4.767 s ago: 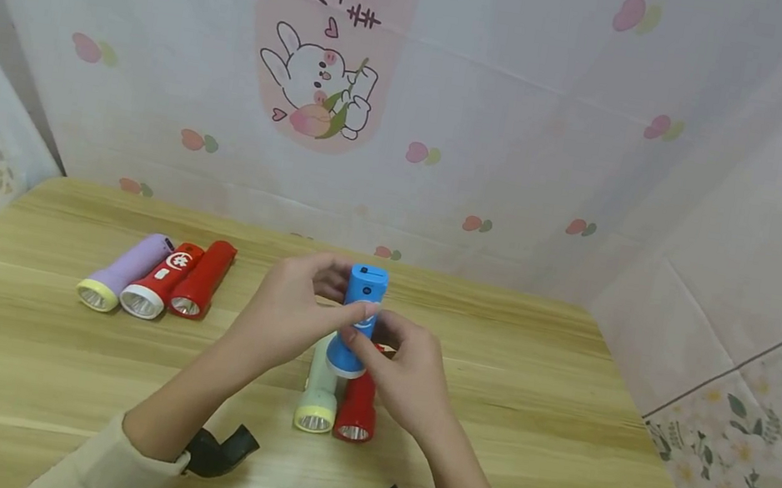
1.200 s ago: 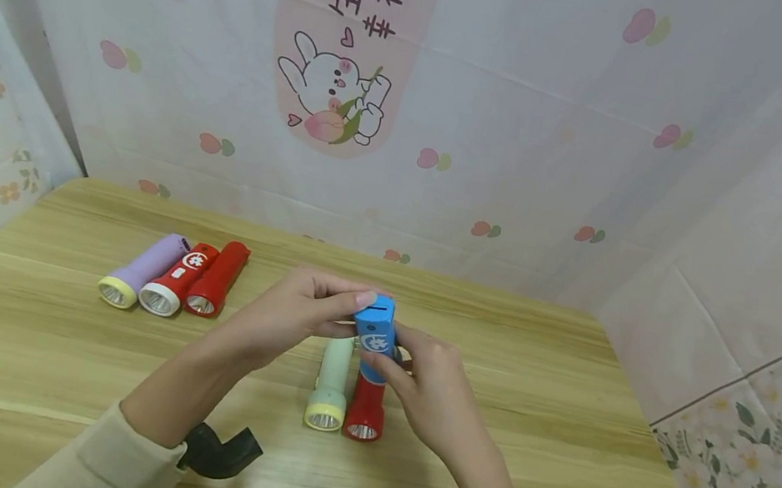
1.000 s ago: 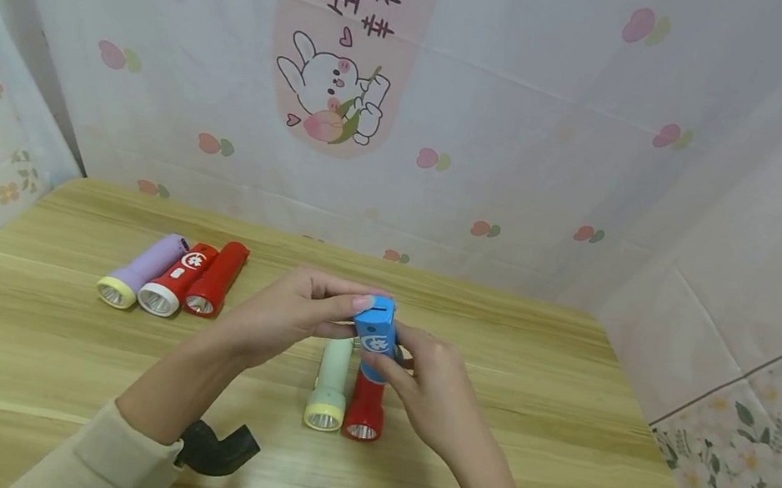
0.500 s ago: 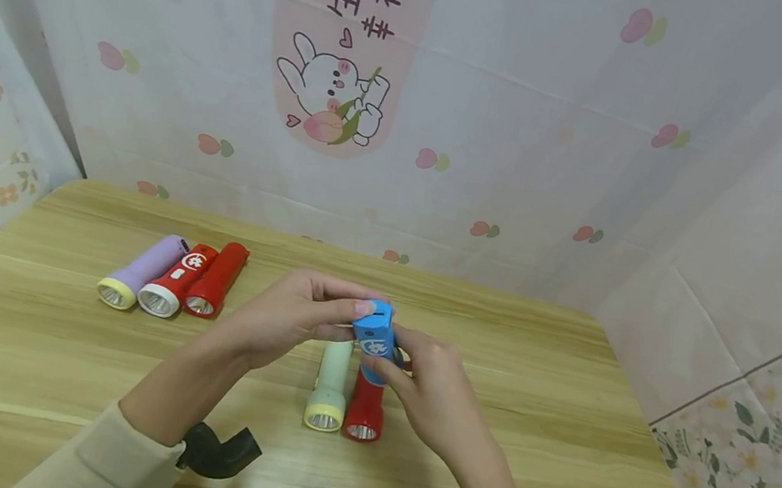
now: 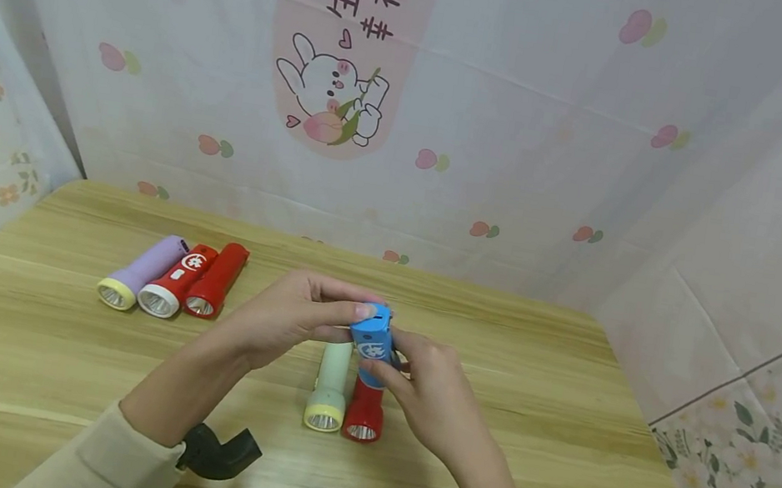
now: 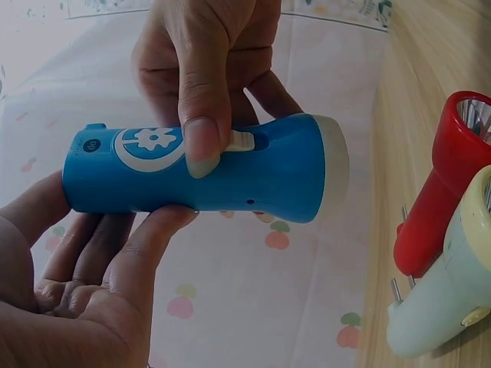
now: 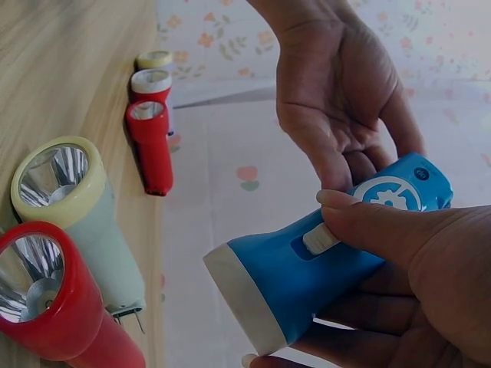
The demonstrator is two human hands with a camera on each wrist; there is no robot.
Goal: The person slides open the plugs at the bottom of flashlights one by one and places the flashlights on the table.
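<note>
A blue flashlight with a pale lens rim and white emblem is held above the table, its tail tipped up. My right hand grips its body; in the right wrist view the thumb lies just behind the white slide switch. My left hand pinches the tail end, thumb at the end face. In the left wrist view another left finger touches the body's side. Behind the blue flashlight lie a mint-green flashlight with yellow rim and a red flashlight.
A purple flashlight, a red one with white rim and a plain red one lie side by side at the table's left. Metal prongs stick out of the mint-green flashlight. A patterned curtain hangs behind the wooden table.
Since the earliest frame, the blue flashlight has come lower and its tail has tipped toward the camera; my left thumb has shifted from its front to its tail end. Little moves in the last second.
</note>
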